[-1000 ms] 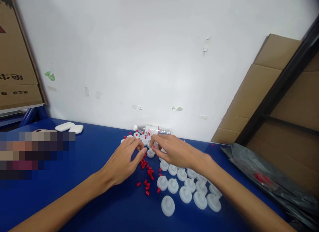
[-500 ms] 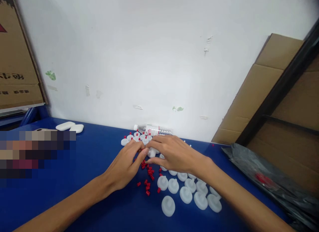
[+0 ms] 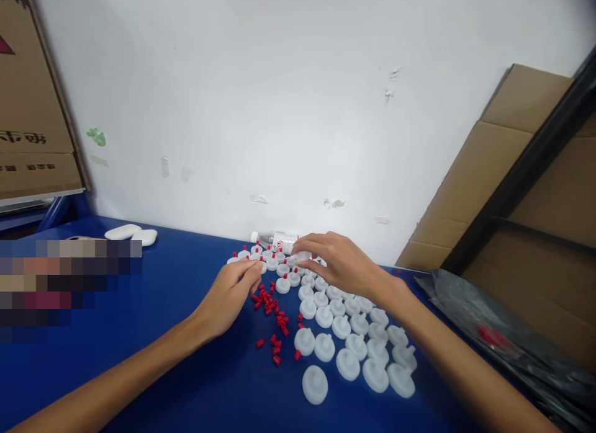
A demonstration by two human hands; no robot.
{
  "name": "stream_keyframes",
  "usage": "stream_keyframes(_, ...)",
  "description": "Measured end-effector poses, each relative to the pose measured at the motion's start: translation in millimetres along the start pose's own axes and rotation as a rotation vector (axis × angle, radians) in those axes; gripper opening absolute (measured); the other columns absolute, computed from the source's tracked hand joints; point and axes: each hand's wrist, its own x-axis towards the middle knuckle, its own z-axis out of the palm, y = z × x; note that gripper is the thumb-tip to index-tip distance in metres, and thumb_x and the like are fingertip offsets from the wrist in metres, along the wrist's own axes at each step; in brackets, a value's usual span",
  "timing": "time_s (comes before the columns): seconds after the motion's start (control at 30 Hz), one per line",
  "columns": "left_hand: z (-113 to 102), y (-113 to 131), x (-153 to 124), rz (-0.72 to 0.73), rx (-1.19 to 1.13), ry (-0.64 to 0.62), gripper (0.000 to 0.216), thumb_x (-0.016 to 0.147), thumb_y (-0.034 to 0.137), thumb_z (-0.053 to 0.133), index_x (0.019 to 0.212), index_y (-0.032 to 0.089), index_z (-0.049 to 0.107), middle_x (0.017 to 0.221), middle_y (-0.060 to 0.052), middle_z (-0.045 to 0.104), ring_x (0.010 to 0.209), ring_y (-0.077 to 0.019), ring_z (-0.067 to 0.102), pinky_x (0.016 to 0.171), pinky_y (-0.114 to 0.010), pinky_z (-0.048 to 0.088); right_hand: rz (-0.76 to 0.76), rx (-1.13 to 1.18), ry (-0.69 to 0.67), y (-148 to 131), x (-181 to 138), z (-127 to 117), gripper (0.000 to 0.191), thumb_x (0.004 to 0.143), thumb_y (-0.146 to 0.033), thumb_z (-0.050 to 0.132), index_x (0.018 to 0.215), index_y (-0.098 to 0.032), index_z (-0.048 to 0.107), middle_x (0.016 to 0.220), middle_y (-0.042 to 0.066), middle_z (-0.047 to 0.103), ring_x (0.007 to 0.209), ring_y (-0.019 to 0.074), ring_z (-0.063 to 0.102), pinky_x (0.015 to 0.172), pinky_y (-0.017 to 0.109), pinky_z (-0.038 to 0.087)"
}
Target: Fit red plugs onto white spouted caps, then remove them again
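Observation:
Several white round plastic caps [image 3: 347, 340] lie in rows on the blue table [image 3: 177, 371]. To their left is a loose scatter of small red plugs [image 3: 274, 315]. More white caps with red plugs fitted [image 3: 267, 259] sit further back. My left hand [image 3: 230, 296] rests by the red plugs, its fingers curled in a pinch on something I cannot make out. My right hand [image 3: 338, 262] is raised over the far caps and pinches a white cap [image 3: 302, 256] between thumb and fingers.
A clear water bottle [image 3: 277, 239] lies against the white wall. Two white oblong objects [image 3: 130, 233] sit at the far left. A dark plastic bag [image 3: 503, 340] and cardboard sheets [image 3: 470, 178] stand at the right. A cardboard box [image 3: 28, 110] is at the left.
My right hand has lifted and moved back and to the right with a white cap, uncovering the rows of caps. My left hand has drawn slightly left toward the red plugs.

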Motion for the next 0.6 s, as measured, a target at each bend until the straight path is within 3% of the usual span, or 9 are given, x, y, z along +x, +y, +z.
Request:
stream_keyframes(0.1, -2, -9, 2, -0.006, 0.235, 0.071, 0.044, 0.099, 0.043, 0.033, 0.064, 0.021, 0.047, 0.064, 0.0, 0.052, 0.066, -0.0183, 0.048, 0.063, -0.031, 0.037, 0.065, 0.06, -0.019, 1, 0, 2, 0.022, 0.099, -0.033, 0.056, 0.118, -0.023, 0.064, 0.109, 0.004, 0.072, 0.09, 0.0183, 0.066, 0.083, 0.034, 0.047)
stream_keyframes(0.17, -1, -16, 3, 0.007, 0.36, 0.071, 0.036, 0.098, 0.039, 0.037, 0.072, 0.021, 0.056, 0.075, -0.002, 0.061, 0.078, -0.0219, 0.053, 0.071, -0.034, 0.04, 0.075, 0.086, -0.062, -1, 0, 5, 0.019, 0.098, -0.033, 0.057, 0.111, -0.023, 0.066, 0.101, 0.003, 0.072, 0.088, 0.0182, 0.065, 0.081, 0.033, 0.046)
stream_keyframes(0.3, 0, -30, 4, 0.012, 0.549, 0.042, 0.028, 0.095, 0.033, 0.041, 0.087, 0.021, 0.065, 0.097, -0.008, 0.064, 0.094, -0.0274, 0.055, 0.087, -0.041, 0.041, 0.048, 0.131, -0.129, -6, 1, 12, 0.018, 0.098, -0.035, 0.059, 0.098, -0.021, 0.069, 0.102, 0.004, 0.07, 0.091, 0.0178, 0.063, 0.08, 0.032, 0.046)
stream_keyframes(0.43, 0, -34, 4, -0.034, 0.562, 0.01, 0.025, 0.094, 0.031, 0.041, 0.083, 0.021, 0.062, 0.089, -0.008, 0.062, 0.08, -0.0247, 0.059, 0.072, -0.036, 0.042, 0.079, 0.108, -0.152, -8, 0, 16, 0.021, 0.097, -0.04, 0.061, 0.098, -0.022, 0.071, 0.099, 0.005, 0.066, 0.087, 0.0183, 0.06, 0.075, 0.031, 0.045)
stream_keyframes(0.6, 3, -24, 2, -0.046, 0.532, -0.036, 0.022, 0.091, 0.024, 0.043, 0.076, 0.021, 0.059, 0.076, -0.004, 0.063, 0.066, -0.0194, 0.057, 0.062, -0.031, 0.038, 0.09, 0.18, -0.238, -10, -1, 24, 0.014, 0.095, -0.033, 0.063, 0.096, -0.022, 0.071, 0.09, 0.002, 0.071, 0.084, 0.0175, 0.063, 0.072, 0.029, 0.043)
